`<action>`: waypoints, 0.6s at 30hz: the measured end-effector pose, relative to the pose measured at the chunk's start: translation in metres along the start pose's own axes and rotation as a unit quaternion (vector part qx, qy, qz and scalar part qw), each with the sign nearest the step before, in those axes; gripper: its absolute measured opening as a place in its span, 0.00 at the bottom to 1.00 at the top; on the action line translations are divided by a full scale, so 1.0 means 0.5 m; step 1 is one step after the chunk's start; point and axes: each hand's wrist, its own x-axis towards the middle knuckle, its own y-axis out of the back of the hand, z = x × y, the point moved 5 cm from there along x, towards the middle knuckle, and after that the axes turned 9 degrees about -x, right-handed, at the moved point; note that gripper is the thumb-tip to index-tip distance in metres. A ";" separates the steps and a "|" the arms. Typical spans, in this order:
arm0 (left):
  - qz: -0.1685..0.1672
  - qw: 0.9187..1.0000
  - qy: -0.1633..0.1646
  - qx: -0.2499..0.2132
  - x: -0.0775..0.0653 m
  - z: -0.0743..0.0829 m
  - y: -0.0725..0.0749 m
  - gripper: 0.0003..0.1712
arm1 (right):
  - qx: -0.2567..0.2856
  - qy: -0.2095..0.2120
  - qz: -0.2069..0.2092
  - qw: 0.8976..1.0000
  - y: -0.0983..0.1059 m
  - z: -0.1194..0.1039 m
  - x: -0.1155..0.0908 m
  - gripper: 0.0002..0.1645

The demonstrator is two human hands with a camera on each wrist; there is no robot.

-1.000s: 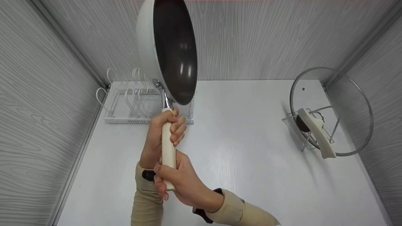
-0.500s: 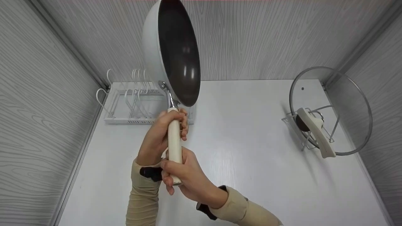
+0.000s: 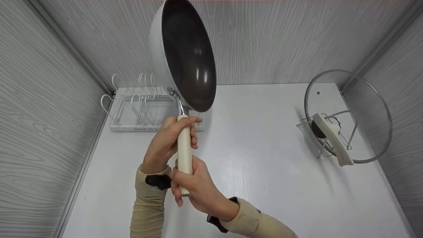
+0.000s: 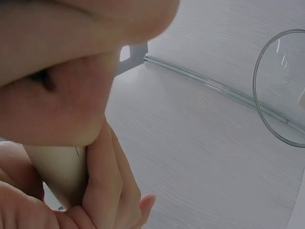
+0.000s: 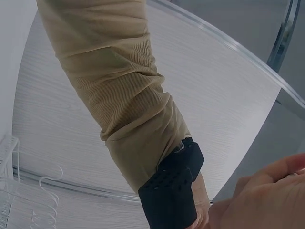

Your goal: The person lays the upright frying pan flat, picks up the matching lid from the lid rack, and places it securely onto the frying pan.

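Observation:
A wok [image 3: 191, 59], white outside and dark brown inside, is held up above the table, tilted on edge with its inside facing right. My left hand [image 3: 163, 140] grips the top of its cream handle [image 3: 185, 145], thumb laid across the front. Lower down, my right hand [image 3: 198, 185] holds the handle's end with its thumb over it. Close up in the left wrist view, the handle [image 4: 57, 174] shows between the fingers of both hands. The right wrist view catches only part of my right hand [image 5: 267, 198], beside the left forearm's tan sleeve [image 5: 119, 95].
Behind the wok a white wire dish rack [image 3: 124, 128] stands at the back left of the white table [image 3: 251, 148]. A glass lid [image 3: 370, 99] with a cream handle leans upright in a small wire stand [image 3: 353, 135] at the right. Grey wood-grain walls [image 3: 281, 39] enclose the table.
Both hands and the wok have shifted slightly right, and the wok has turned to show more of its inside. My left thumb has straightened across the handle. Rack and lid stay put.

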 end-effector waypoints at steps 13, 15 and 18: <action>0.044 0.998 -0.038 -0.015 0.012 0.001 -0.005 0.10 | -0.043 0.013 0.030 0.999 0.018 -0.004 0.012 0.09; 0.047 0.998 -0.036 -0.024 0.013 -0.002 -0.005 0.10 | -0.047 0.013 0.029 0.998 0.019 -0.002 0.012 0.09; 0.048 0.998 -0.032 -0.037 0.013 -0.005 -0.005 0.10 | -0.054 0.011 0.030 0.998 0.020 0.001 0.011 0.10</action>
